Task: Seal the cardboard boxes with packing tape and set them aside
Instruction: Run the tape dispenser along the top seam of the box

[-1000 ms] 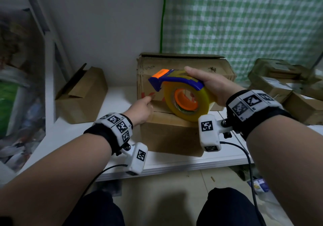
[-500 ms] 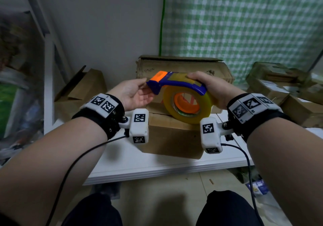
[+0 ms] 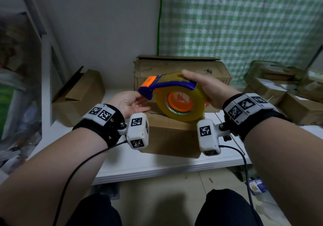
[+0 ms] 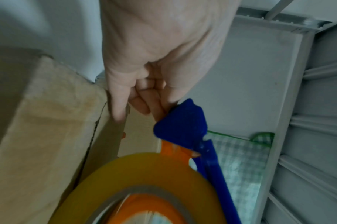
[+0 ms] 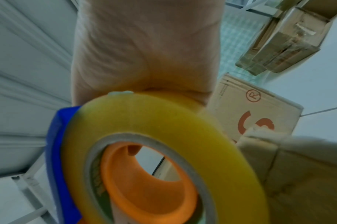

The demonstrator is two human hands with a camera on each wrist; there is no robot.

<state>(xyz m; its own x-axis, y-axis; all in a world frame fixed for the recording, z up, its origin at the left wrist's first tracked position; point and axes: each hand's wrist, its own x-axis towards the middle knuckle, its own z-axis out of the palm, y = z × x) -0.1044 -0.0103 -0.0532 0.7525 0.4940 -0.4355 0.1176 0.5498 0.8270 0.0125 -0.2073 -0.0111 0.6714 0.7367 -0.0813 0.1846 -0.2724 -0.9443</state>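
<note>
A blue tape dispenser [image 3: 167,84] with an orange tab and a yellow tape roll [image 3: 180,103] hovers over a small closed cardboard box [image 3: 171,138] on the white table. My right hand [image 3: 206,89] grips the dispenser and roll from the right; in the right wrist view the roll [image 5: 164,121] fills the frame under my palm [image 5: 144,53]. My left hand [image 3: 131,101] lies palm up, its relaxed fingertips [image 4: 160,109] touching the dispenser's blue nose [image 4: 181,121]. The box top [image 4: 48,136] sits just below. Whether a tape end is pulled out is hidden.
A bigger worn carton [image 3: 174,66] stands right behind the small box, against the wall. An open box [image 3: 78,96] lies at the left, a heap of taped boxes [image 3: 279,86] at the right. The table's front edge [image 3: 157,169] is near my knees. A white shelf frame [image 3: 47,86] stands left.
My left hand has left the box top, turned palm up and risen to the dispenser's nose. The right hand keeps the dispenser above the box, nearly still.
</note>
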